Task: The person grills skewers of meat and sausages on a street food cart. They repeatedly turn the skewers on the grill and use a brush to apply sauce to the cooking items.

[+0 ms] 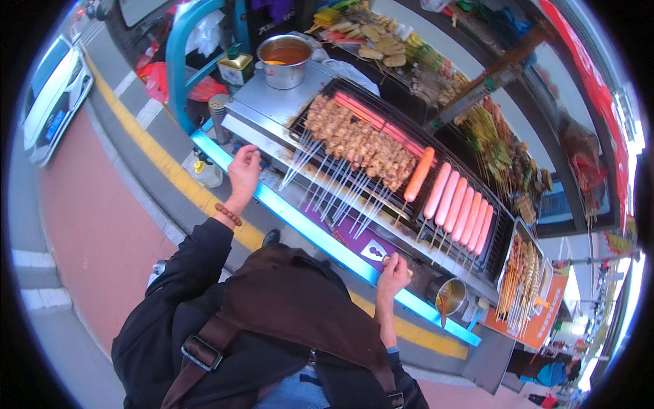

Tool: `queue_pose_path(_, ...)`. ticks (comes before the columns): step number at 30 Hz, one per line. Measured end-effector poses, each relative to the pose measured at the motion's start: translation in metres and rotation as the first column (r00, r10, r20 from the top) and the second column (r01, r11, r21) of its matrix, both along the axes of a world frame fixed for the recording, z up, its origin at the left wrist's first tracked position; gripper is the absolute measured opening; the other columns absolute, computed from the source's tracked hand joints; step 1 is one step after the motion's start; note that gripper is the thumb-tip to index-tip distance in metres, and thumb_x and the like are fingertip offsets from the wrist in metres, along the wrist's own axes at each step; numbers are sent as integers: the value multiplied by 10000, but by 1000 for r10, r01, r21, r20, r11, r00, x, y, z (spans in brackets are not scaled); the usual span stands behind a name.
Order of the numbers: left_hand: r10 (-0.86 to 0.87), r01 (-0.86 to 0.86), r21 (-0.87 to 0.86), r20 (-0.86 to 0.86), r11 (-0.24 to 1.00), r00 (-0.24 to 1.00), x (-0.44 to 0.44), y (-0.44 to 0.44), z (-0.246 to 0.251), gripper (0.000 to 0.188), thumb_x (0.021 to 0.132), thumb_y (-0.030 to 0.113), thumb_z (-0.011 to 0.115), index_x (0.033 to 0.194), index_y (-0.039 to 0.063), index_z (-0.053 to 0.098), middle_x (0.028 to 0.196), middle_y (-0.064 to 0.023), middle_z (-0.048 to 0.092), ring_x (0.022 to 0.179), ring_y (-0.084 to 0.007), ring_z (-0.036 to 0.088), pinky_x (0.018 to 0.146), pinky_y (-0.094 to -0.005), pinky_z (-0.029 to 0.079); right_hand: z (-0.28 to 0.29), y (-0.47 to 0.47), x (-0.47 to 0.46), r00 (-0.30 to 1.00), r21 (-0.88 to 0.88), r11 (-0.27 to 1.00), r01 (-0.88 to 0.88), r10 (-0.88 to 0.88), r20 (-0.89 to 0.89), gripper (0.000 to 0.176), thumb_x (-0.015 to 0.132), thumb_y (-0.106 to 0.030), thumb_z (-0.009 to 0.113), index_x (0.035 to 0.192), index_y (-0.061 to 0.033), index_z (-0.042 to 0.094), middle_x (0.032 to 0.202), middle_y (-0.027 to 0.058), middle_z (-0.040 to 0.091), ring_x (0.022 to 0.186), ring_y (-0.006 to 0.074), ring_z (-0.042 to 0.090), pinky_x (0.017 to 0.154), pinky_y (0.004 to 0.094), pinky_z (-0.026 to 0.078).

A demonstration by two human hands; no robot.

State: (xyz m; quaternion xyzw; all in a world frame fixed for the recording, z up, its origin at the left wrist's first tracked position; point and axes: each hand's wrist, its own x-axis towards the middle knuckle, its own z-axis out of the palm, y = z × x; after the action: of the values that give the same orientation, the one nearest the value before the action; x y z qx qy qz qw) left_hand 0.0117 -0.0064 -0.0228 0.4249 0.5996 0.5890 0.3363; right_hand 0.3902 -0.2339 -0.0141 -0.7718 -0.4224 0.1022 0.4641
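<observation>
My left hand (244, 171), fingers loosely curled, is over the left part of the blue metal rail (317, 230); whether it holds anything is unclear. My right hand (393, 276) is by the same rail, further right, with its fingers bent. Small tan bits show at its edges, too small to name. Beyond the rail, browned meat skewers (357, 135) lie packed on a grill (498, 225), their metal ends pointing towards me. To their right is one orange-red sausage on a stick (420, 174), then a row of several pink sausages (460, 209).
A steel pot of reddish sauce (284, 59) stands on the metal top at the left. A steel pot with a brush (452, 296) is near my right hand. More skewers lie on a tray (521, 276). A brown post (485, 76) rises behind the grill. A car (53, 97) is at far left.
</observation>
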Motion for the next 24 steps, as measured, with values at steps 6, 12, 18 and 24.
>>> queue_pose_path(6, -1, 1, 24, -23, 1000, 1000, -1, 1, -4, 160, 938, 87, 633, 1080, 14, 653, 779, -7, 658, 594, -64, 569, 540, -220, 481, -1, 0, 0, 1000, 21, 1000, 2, -3, 15, 234, 984, -169, 607, 843, 7, 670, 631, 30, 637, 571, 79, 572, 542, 263, 457)
queue_pose_path(12, -2, 3, 30, -33, 1000, 999, -3, 2, -9, 164, 941, 90, 628, 1084, 13, 654, 781, -15, 656, 594, -72, 574, 536, -222, 478, -1, -1, 2, 1000, 47, 999, -17, 16, 14, 184, 961, -156, 629, 872, -3, 679, 633, 78, 637, 560, 152, 613, 552, 309, 485)
queue_pose_path(18, -18, 18, 15, 30, 1000, 999, -2, 3, -8, 157, 952, 92, 619, 1091, 24, 646, 776, -21, 651, 580, -68, 563, 517, -217, 461, 5, 0, 0, 1000, 37, 999, -6, 5, 18, 174, 953, -163, 635, 888, -9, 684, 642, 99, 639, 559, 189, 623, 562, 329, 495)
queue_pose_path(24, -52, 52, 30, 12, 998, 999, 0, 0, -4, 165, 961, 85, 611, 1109, 14, 620, 780, -4, 619, 586, -55, 524, 513, -200, 426, 9, -2, 3, 999, -53, 999, -14, 11, -51, 182, 946, -180, 643, 887, -12, 680, 669, 136, 652, 578, 239, 649, 561, 354, 499)
